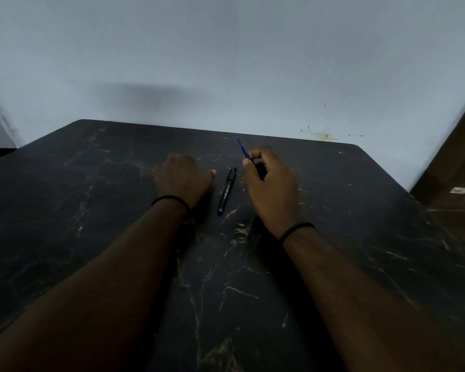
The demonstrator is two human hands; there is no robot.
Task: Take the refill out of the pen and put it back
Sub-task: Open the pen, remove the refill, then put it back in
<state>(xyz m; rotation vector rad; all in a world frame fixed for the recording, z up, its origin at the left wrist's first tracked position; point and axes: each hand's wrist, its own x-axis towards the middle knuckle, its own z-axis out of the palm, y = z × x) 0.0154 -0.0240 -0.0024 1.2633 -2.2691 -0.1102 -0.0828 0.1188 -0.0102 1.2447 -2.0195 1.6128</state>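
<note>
I read this as the midpoint of the job: the refill [242, 148] is out of the pen body [226, 191] and the return step has not begun. My right hand [269, 183], right of centre in the frame, pinches the refill between thumb and forefinger, the other fingers curled loosely; the thin blue stick pokes up and to the upper left out of the grip, its tip above the far part of the table [91, 237]. My left hand [184, 178], left of centre, rests on the table curled into a loose fist with the thumb pointing toward the pen body — it holds nothing that I can see. The pen body lies flat between the two hands, just beside the left thumb but apart from it, running from upper right to lower left. It is a slim black barrel with pale lettering along its side and a bluish glint at the near end; which end is the open one I cannot tell in this dim light. Next, I judge, the left hand must pick up and steady the barrel, and the right must line the refill up with the opening — a fine alignment, since the refill is thin and likely flexes.
</note>
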